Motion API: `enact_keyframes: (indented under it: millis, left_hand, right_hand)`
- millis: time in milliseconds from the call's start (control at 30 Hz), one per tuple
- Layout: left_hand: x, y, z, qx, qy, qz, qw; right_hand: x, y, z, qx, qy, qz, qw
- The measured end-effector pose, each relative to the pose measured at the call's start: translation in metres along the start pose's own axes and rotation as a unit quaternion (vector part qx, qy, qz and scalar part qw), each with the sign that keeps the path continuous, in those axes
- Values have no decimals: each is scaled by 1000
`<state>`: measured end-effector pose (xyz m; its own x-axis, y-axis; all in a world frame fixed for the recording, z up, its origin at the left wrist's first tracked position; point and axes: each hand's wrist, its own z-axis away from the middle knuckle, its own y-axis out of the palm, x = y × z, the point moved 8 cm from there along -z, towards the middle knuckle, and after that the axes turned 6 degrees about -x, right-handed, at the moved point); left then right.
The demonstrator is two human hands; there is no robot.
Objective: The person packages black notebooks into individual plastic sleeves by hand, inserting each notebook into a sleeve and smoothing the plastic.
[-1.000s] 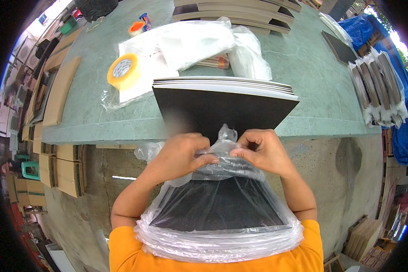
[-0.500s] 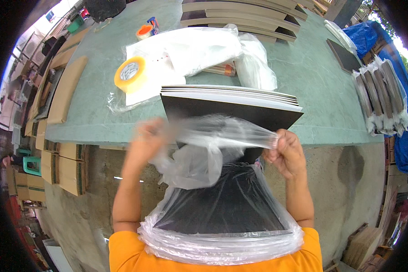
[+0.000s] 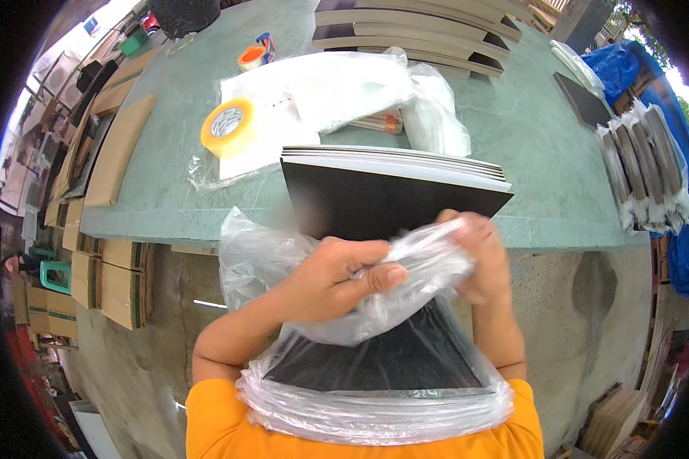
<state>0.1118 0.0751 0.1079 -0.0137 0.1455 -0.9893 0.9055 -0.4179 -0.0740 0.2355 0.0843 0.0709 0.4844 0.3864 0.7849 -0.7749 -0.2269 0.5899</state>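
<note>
A clear plastic bag (image 3: 429, 264) is bunched between my hands, with a loose part (image 3: 256, 256) hanging out to the left. My left hand (image 3: 337, 279) pinches the bag between thumb and fingers. At its right end, my right hand (image 3: 482, 256) grips the gathered plastic, slightly blurred. Just beyond, a stack of black boards (image 3: 390, 191) with pale edges sits at the table's near edge. Below my hands, against my body, lie several plastic-wrapped black boards (image 3: 375, 359), their upper part partly hidden by the loose bag.
On the green table (image 3: 513, 115) are a tape roll (image 3: 226, 128), an orange tape dispenser (image 3: 253, 57), white plastic bags (image 3: 352, 84) and stacked boards (image 3: 413, 38) at the back. Wrapped bundles (image 3: 643, 168) stand at right. Cardboard packs (image 3: 119, 153) line the left side.
My left hand has moved right and nearer to my right hand. The bag, stretched between the hands before, is now bunched up, with its loose part trailing to the left.
</note>
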Motion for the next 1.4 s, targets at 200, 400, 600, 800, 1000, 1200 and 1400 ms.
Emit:
enact_keyframes:
  millis: [200,400,600,800,1000,1200,1400]
  left_hand:
    - [-3,11,-2,162,-61,109,979]
    - [-37,7,3,281,159,160,933]
    - [22,21,37,340,49,-447,826]
    - [-30,49,69,305,337,-325,829]
    - [83,-34,48,272,-25,-673,688]
    - [-4,-97,46,-83,-20,-178,980]
    - [-28,-130,23,-359,152,-518,761]
  right_hand:
    - [-38,66,36,411,-50,435,800]
    - [-33,68,60,548,75,320,769]
    - [-28,-31,27,128,-87,897,413]
    - [5,-28,18,6,-195,917,348]
    - [-21,4,51,294,105,814,489]
    - [109,-30,59,-268,-371,683,569]
    - [72,5,49,-229,-391,741,495]
